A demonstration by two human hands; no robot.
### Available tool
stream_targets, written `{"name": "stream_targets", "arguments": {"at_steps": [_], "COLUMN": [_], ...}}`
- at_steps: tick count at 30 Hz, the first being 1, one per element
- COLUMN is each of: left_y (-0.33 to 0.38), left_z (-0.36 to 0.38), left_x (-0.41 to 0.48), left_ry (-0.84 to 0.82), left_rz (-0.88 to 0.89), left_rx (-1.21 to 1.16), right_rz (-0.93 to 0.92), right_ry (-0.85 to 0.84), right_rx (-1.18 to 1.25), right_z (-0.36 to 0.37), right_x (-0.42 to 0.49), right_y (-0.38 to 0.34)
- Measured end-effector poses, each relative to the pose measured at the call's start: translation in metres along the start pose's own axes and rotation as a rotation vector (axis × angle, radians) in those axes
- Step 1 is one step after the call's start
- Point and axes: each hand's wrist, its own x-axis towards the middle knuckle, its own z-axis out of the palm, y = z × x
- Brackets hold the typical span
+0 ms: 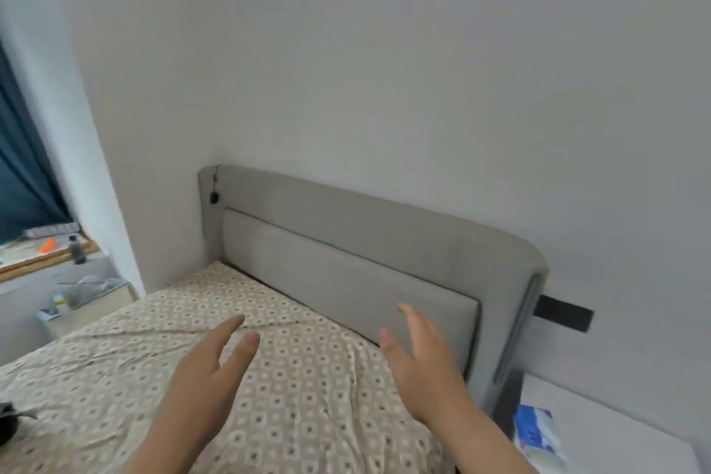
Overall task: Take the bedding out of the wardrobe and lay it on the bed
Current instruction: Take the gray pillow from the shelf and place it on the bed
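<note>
We hold our left hand (207, 369) and right hand (419, 369) spread and empty over the sheet (115, 358); rough smoothing could bunch it.

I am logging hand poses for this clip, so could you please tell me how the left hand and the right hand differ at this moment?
The left hand shows against the patterned bed sheet, while the right hand has its fingertips overlapping the grey headboard cushion in view. The left hand's fingers slant up and right; the right hand's slant up and slightly left. Both are open, fingers straight, holding nothing.
</note>
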Motion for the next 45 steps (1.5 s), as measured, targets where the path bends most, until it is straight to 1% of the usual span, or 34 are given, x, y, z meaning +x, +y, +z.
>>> {"name": "stream_targets", "arguments": {"at_steps": [4, 8, 13, 16, 20, 24, 28, 32, 35, 40, 45], "left_y": [0.056, 0.11, 0.181, 0.225, 0.287, 0.341, 0.388, 0.43, 0.462, 0.507, 0.543], "left_z": [0.056, 0.127, 0.215, 0.266, 0.335, 0.383, 0.419, 0.44, 0.446, 0.441, 0.437], "left_x": [-0.015, -0.036, -0.058, -0.074, -0.099, -0.123, -0.151, -0.189, -0.231, -0.301, -0.363], "left_ry": [-0.123, -0.294, -0.51, -0.643, -0.867, -1.038, -1.219, -1.379, -1.509, -1.615, -1.713], "left_rz": [0.137, 0.239, 0.352, 0.427, 0.521, 0.613, 0.737, 0.764, 0.872, 1.048, 1.108], "left_rx": [-0.073, -0.189, -0.305, -0.369, -0.496, -0.586, -0.647, -0.775, -0.845, -0.924, -0.975], "right_rz": [0.083, 0.161, 0.31, 0.416, 0.567, 0.7, 0.821, 0.966, 1.076, 1.226, 1.294], "right_ry": [0.167, 0.356, 0.581, 0.695, 0.875, 1.042, 1.208, 1.348, 1.459, 1.607, 1.713], "right_rx": [-0.037, -0.093, -0.175, -0.211, -0.274, -0.343, -0.404, -0.437, -0.49, -0.582, -0.658], "right_z": [-0.073, -0.152, -0.238, -0.279, -0.326, -0.358, -0.377, -0.382, -0.384, -0.394, -0.411], "right_x": [-0.044, -0.093, -0.152, -0.186, -0.225, -0.255, -0.284, -0.32, -0.352, -0.403, -0.445], "right_y": [0.037, 0.071, 0.101, 0.116, 0.134, 0.143, 0.143, 0.136, 0.124, 0.093, 0.076]}}
